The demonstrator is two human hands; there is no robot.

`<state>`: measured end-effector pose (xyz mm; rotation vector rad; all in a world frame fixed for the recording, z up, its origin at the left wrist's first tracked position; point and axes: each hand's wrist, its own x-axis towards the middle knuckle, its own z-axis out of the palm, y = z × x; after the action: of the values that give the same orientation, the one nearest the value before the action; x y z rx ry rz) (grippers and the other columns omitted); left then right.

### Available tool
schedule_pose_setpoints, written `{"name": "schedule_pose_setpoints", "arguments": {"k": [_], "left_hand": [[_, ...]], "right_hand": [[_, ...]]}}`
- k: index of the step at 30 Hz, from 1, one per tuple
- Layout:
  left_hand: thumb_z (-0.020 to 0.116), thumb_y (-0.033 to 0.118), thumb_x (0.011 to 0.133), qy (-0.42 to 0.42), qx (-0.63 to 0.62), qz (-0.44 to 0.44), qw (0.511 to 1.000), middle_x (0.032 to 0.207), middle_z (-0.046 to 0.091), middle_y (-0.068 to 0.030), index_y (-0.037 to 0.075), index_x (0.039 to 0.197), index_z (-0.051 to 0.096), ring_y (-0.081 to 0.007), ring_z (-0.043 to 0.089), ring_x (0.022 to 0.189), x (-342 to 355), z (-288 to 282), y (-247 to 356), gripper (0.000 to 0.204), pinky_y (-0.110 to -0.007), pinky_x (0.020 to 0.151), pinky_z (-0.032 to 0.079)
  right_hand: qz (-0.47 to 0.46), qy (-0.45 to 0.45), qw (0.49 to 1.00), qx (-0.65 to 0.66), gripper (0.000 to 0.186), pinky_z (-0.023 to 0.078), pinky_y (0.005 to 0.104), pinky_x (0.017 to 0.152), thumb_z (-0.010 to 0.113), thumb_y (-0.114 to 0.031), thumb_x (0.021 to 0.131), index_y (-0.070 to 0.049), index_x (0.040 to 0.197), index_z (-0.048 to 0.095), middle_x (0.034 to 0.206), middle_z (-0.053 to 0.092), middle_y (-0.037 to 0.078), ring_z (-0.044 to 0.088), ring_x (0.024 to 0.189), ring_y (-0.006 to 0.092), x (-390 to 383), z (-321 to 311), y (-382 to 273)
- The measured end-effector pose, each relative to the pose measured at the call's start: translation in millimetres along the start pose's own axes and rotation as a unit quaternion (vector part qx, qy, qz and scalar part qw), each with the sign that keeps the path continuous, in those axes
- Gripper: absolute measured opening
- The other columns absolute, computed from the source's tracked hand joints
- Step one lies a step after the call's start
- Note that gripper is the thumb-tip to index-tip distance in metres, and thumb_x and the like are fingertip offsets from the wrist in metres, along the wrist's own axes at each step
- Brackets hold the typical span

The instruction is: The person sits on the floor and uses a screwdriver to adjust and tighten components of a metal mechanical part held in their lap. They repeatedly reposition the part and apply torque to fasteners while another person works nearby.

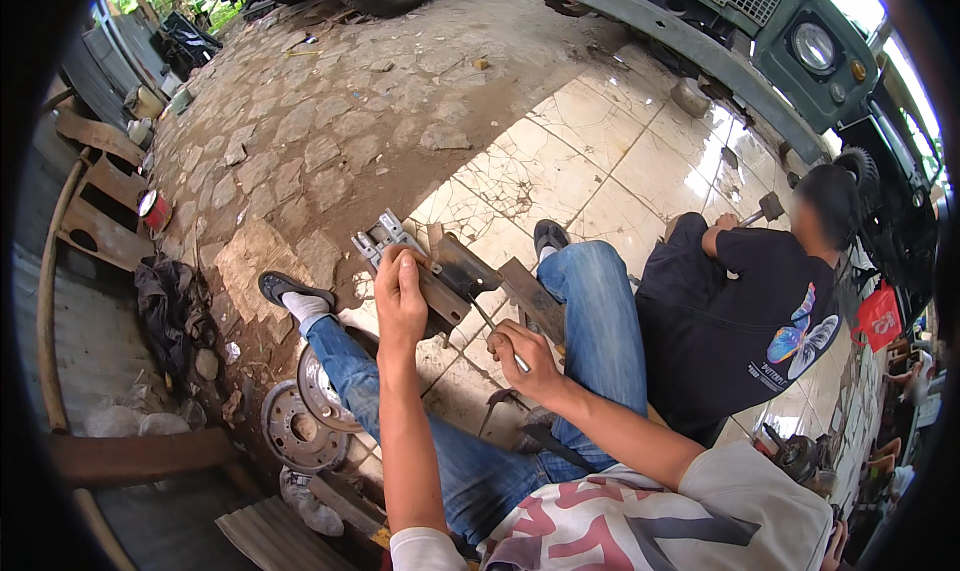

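Observation:
Between my knees, my left hand (402, 296) is wrapped round a flat metal piece with a silver, latch-like mechanism (386, 233) at its far end. Just right of it is a dark, curved metal plate (466, 269); whether the two are joined I cannot tell. My right hand (526, 357) grips a slim tool that looks like a screwdriver (483, 313). Its thin shaft points up and left at the metal, and its pale end shows below my fingers. Whether the tip touches the metal is unclear.
A rusty metal bar (532, 301) lies by my right knee. Round metal discs (292, 426) rest near my left leg, beside a large flat stone (255, 269). At my right sits a person in a dark shirt (745, 321), holding a hammer (768, 208). A vehicle (800, 56) stands beyond.

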<state>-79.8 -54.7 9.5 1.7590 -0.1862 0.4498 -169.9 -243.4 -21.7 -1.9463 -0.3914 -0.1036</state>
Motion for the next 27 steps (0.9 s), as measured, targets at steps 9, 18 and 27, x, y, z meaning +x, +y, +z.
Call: {"name": "schedule_pose_setpoints", "arguments": {"k": [9,18,27], "left_hand": [[0.041,0.025,0.101,0.100,-0.072,-0.113,0.986,0.065,0.048,0.0007,-0.003,0.080,0.060,-0.0088,0.040,0.064,-8.4,11.2,-1.4,0.039,-0.028,0.057,0.032],[0.041,0.029,0.097,0.118,-0.199,-0.110,0.967,0.062,0.049,0.0001,-0.001,0.076,0.060,-0.0087,0.041,0.057,-14.3,11.0,-13.0,0.041,-0.025,0.054,0.030],[0.037,0.028,0.095,0.108,-0.180,-0.023,0.977,0.078,0.056,-0.0078,-0.001,0.075,0.058,-0.0161,0.051,0.074,-8.7,-13.4,-15.2,0.041,-0.028,0.069,0.040]], "right_hand": [[0.005,-0.003,1.000,0.000,0.020,0.046,0.0403,0.063,0.048,-0.012,0.096,0.003,0.088,0.059,0.080,0.058,0.018,0.058,0.070,0.0366,7.6,-3.3,-6.7],[0.006,0.004,1.000,0.012,0.023,0.045,0.0389,0.063,0.047,-0.015,0.096,0.002,0.085,0.057,0.077,0.055,0.016,0.056,0.068,0.0347,0.0,-0.3,-11.5],[-0.039,-0.023,0.999,-0.008,0.017,0.047,0.0384,0.061,0.050,-0.011,0.094,0.002,0.087,0.059,0.080,0.057,0.015,0.060,0.069,0.0333,4.7,3.9,-10.9]]}}
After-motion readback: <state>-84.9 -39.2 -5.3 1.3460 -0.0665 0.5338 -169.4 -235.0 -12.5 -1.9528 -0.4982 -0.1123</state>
